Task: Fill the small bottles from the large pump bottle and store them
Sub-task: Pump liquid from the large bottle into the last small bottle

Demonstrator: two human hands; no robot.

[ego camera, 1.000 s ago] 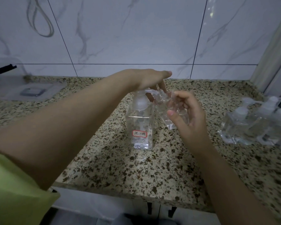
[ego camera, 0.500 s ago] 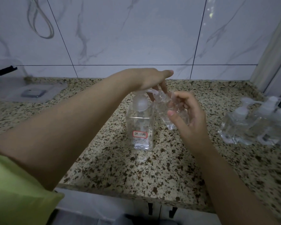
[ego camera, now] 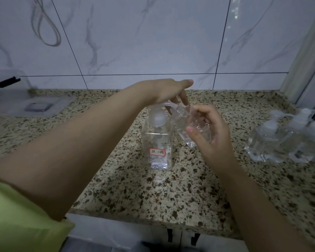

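A large clear pump bottle (ego camera: 157, 144) with a red-edged label stands mid-counter. My left hand (ego camera: 168, 92) lies flat on its pump head, fingers spread and pointing right. A small clear bottle (ego camera: 185, 124) is tilted under the pump's spout, held by my right hand (ego camera: 210, 128), whose thumb and fingers wrap its body. The small bottle's mouth meets the spout tip. Whether liquid flows cannot be told.
Several small clear pump bottles (ego camera: 287, 137) stand grouped at the right edge of the speckled granite counter (ego camera: 135, 193). A clear plastic box (ego camera: 7, 88) and its lid (ego camera: 38, 106) lie at the far left by the tiled wall.
Both hands and bottles stay almost where they were; my left hand has shifted only slightly on the pump head.
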